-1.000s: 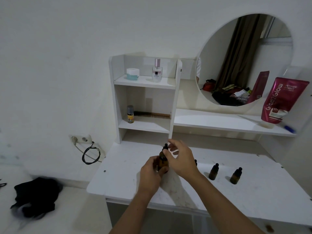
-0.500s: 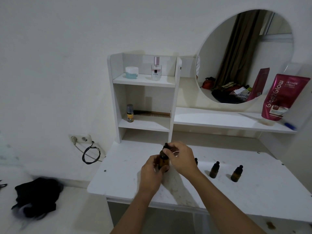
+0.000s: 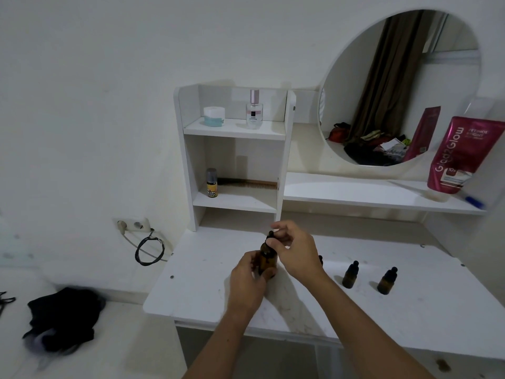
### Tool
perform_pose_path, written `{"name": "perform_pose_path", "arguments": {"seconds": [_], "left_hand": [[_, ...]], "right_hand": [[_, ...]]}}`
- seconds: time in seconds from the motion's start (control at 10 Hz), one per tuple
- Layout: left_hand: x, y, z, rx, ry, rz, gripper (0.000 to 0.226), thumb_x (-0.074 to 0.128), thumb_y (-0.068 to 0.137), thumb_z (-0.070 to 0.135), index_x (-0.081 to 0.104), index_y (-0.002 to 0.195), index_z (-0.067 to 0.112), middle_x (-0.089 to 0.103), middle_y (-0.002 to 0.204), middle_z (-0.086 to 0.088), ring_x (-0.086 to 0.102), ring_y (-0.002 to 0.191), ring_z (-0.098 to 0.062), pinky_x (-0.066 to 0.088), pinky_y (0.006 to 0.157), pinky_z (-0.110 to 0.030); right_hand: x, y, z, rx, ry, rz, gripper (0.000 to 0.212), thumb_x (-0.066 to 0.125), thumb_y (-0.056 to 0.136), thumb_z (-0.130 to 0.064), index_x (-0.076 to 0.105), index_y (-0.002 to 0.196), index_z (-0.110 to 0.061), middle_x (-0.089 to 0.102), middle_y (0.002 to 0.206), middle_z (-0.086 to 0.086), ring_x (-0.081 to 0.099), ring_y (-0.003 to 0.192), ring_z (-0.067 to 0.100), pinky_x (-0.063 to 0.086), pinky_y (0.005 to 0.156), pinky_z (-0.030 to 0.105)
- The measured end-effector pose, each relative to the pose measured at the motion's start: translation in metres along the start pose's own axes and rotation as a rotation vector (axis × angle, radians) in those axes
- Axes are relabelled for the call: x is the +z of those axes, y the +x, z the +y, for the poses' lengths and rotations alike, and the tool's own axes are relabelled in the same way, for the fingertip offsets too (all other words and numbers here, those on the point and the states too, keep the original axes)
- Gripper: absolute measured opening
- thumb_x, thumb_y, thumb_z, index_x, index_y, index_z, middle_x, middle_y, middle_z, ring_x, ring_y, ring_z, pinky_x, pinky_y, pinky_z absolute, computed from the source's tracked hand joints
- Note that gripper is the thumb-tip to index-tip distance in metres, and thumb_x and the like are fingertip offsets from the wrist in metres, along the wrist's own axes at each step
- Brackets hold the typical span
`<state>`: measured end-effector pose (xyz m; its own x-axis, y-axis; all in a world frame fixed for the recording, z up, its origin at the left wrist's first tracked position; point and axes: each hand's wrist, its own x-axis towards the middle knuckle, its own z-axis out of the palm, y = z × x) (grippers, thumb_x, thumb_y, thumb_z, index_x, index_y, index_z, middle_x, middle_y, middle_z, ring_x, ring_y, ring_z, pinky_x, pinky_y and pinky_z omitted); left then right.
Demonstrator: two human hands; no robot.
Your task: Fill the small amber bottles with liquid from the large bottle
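On the flat white laminate dressing table [image 3: 410,318], scuffed and speckled, beneath a round wall mirror [image 3: 382,77]: a boxy white two-tier shelf unit [image 3: 284,165]; a glossy magenta plastic tube [image 3: 459,157]; a large cylindrical amber glass bottle [image 3: 268,259] with black dropper cap, upright at the table's middle, gripped around the body by the left hand [image 3: 247,280], the right hand [image 3: 296,251] pinching the cap between fingertips. To the right, well apart, two small amber dropper bottles [image 3: 350,274], [image 3: 387,280] standing capped; a third mostly hidden behind the right wrist.
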<state>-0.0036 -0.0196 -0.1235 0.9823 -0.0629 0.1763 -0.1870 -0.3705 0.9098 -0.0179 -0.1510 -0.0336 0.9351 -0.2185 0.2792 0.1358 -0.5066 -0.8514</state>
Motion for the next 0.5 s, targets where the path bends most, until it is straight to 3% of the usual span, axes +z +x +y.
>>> {"name": "perform_pose_path", "arguments": {"seconds": [0.2, 0.3, 0.4, 0.5], "left_hand": [[0.0022, -0.001, 0.0024, -0.041, 0.025, 0.008, 0.04, 0.079, 0.087, 0.032, 0.061, 0.123, 0.027, 0.065, 0.109, 0.02, 0.061, 0.096, 0.002, 0.045, 0.086, -0.008], [0.0028, -0.0029, 0.0048, -0.049, 0.035, 0.011, 0.041, 0.077, 0.088, 0.033, 0.061, 0.124, 0.027, 0.067, 0.114, 0.016, 0.063, 0.103, -0.004, 0.051, 0.099, -0.022], [0.0014, -0.0033, 0.005, -0.039, 0.033, 0.019, 0.042, 0.077, 0.088, 0.034, 0.061, 0.125, 0.027, 0.068, 0.117, 0.014, 0.064, 0.105, -0.005, 0.051, 0.101, -0.025], [0.0027, -0.0006, 0.0032, -0.026, 0.029, 0.031, 0.043, 0.078, 0.086, 0.036, 0.061, 0.125, 0.029, 0.069, 0.117, 0.015, 0.065, 0.106, -0.006, 0.053, 0.102, -0.027]], "right_hand": [[0.0073, -0.0033, -0.0059, -0.011, -0.033, 0.053, 0.028, 0.078, 0.088, -0.017, 0.057, 0.103, -0.028, 0.07, 0.082, -0.009, 0.067, 0.084, 0.001, 0.047, 0.07, 0.007], [0.0064, -0.0048, -0.0081, 0.0, -0.049, 0.06, 0.027, 0.079, 0.088, -0.02, 0.057, 0.101, -0.029, 0.07, 0.084, -0.011, 0.067, 0.084, -0.001, 0.046, 0.068, 0.005], [0.0071, -0.0056, -0.0023, -0.013, -0.06, 0.046, 0.027, 0.079, 0.088, -0.022, 0.06, 0.105, -0.028, 0.071, 0.089, -0.012, 0.068, 0.087, 0.001, 0.051, 0.077, 0.015], [0.0005, -0.0075, -0.0068, -0.023, -0.065, -0.001, 0.045, 0.077, 0.09, -0.03, 0.056, 0.129, -0.023, 0.069, 0.108, -0.01, 0.066, 0.101, 0.007, 0.056, 0.093, 0.026]]}}
